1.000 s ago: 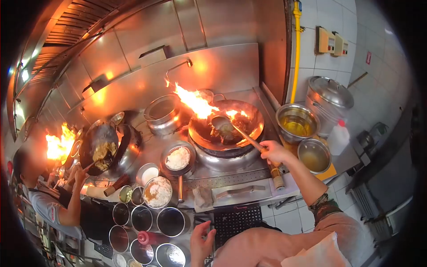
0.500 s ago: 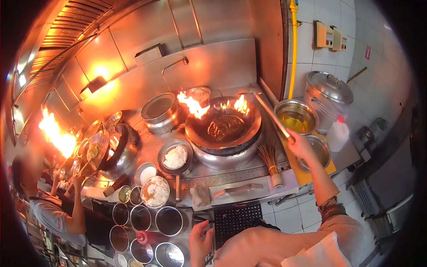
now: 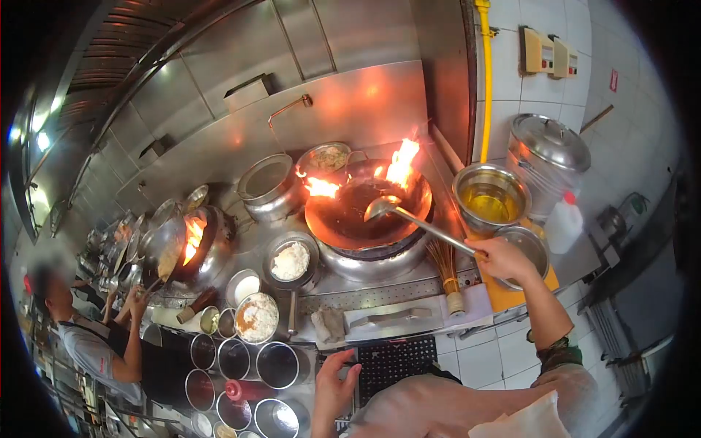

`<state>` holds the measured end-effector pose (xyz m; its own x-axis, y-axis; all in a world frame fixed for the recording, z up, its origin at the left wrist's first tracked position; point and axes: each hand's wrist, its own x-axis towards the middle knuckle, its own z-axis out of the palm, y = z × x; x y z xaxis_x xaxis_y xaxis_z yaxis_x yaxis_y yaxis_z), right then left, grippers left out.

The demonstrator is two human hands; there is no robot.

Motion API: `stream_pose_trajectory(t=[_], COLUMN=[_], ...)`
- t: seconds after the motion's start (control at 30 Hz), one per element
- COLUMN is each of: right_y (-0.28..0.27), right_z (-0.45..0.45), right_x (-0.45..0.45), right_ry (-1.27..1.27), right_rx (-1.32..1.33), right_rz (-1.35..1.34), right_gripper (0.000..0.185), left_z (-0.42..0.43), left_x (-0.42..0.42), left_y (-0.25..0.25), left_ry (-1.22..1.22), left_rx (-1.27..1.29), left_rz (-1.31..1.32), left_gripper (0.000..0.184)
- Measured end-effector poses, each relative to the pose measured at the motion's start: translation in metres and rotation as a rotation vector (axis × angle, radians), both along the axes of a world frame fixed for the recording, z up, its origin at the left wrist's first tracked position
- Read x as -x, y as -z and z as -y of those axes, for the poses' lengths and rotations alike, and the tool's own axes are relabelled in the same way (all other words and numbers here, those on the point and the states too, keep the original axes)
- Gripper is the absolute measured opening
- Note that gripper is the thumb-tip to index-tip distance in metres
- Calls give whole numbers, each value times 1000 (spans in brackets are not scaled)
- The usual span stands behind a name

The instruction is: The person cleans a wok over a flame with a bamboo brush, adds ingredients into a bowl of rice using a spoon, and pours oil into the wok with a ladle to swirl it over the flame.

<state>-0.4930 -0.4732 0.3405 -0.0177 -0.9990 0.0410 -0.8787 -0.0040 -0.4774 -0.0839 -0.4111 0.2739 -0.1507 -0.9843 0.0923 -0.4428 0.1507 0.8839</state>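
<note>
My right hand (image 3: 505, 259) is wrapped round the handle of a long ladle (image 3: 427, 225), whose bowl hangs over the near part of a large wok (image 3: 328, 228). Flames rise from the wok's left and far right sides, and dark contents lie inside it. My left hand (image 3: 335, 383) is at the bottom centre, fingers apart and holding nothing, right of several metal containers (image 3: 278, 364). A small pan of white food (image 3: 290, 260) rests left of the wok. Beneath the ladle handle stands a bamboo brush (image 3: 453, 292).
At the right are a bowl of yellow oil (image 3: 491, 206), a second metal bowl (image 3: 537, 252), a white bottle (image 3: 564, 228) and a lidded pot (image 3: 549, 142). A co-worker (image 3: 98, 350) handles another wok (image 3: 162, 252) at the left. A folded cloth (image 3: 328, 325) lies near the counter edge.
The ladle has swung from the wok toward the oil bowl and back over the wok. My left hand has barely moved. The co-worker's flames have shrunk, and that person's wok has tilted and shifted.
</note>
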Motion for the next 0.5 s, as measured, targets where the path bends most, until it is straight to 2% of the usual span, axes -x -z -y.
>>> stream_pose_trajectory(t=[0.07, 0.13, 0.2, 0.27, 0.4, 0.47, 0.5], right_y=[7, 50, 60, 55, 19, 15, 15], right_z=[17, 46, 78, 91, 83, 83, 87], right_x=[-12, -19, -41, -48, -39, -25, -26], right_ry=[-59, -155, -101, -47, -79, -106, -112], right_rx=[-91, 182, 118, 54, -37, -72, -77], right_rz=[-9, -106, -110, -116, -281, -369, -374], right_gripper=[53, 55, 58, 60, 59, 58, 58], left_z=[1, -3, -9, -16, -37, -45, -46], left_x=[3, 5, 3, -4, -25, -41, -46], left_y=[-4, -4, 2, 18, 20, 35, 39], left_ry=[22, 4, -16, -29, -126, -281, -296], left_rx=[115, 92, 62, -31, -37, -78, -55], left_rz=[94, 89, 86, 42, 89, -28, 16], left_gripper=[32, 32, 32, 32, 31, 30, 30])
